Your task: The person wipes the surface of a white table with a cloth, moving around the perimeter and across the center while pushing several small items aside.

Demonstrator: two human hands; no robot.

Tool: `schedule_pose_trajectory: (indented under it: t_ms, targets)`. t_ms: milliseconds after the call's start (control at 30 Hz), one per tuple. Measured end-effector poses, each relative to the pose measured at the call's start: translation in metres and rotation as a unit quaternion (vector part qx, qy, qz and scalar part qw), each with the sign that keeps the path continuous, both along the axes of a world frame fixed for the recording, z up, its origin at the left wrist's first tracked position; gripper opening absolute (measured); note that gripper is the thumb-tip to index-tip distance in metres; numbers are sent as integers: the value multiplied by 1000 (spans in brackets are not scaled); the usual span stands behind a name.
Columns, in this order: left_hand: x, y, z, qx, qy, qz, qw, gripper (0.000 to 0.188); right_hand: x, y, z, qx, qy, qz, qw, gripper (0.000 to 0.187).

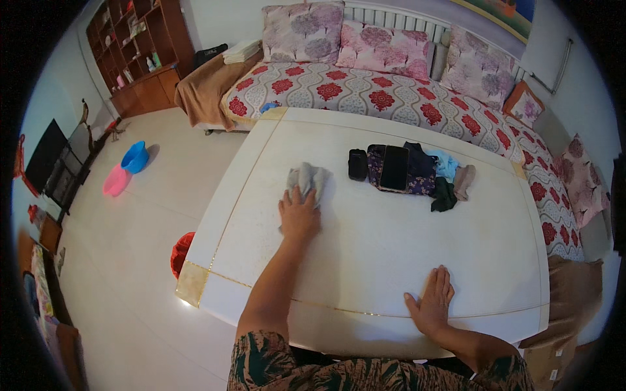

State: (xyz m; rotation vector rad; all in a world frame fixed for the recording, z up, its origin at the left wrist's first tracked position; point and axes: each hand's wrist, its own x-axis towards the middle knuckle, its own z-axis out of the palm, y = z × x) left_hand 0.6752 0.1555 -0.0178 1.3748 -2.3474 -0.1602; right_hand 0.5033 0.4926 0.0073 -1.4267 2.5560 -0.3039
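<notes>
My left hand (301,218) presses a crumpled grey cloth (309,174) onto the left half of the white table (365,254), its fingers over the cloth's near part. Toward the table's near right edge, my right hand (432,303) lies flat with nothing in it, thumb spread out to the left. Beyond both hands, a black smartphone (394,167) rests on a folded dark floral fabric (376,159). A small black case (357,164) sits just left of it. Light blue fabric (446,164), a dark green piece (443,195) and a taupe piece (463,182) are bunched on its right.
A sofa (332,88) with a red-patterned cover and cushions runs behind and right of the table. Left on the floor are a blue basin (135,157) and a pink basin (116,182). A red bin (182,254) stands by the table's left edge.
</notes>
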Motion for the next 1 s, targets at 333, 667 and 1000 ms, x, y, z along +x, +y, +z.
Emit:
schedule_pose_trajectory:
  t_ms: [333,667,1000]
  targets:
    - [-62,-83,-2,30,-43,27,998,47,-3,-2,2,9,-13,-5,1000,93]
    - [76,-139,9,75,-85,216,970,49,-4,5,-6,-29,43,28,998,90]
    - [225,-24,3,20,-53,304,951,49,-2,3,-10,-63,51,20,997,90]
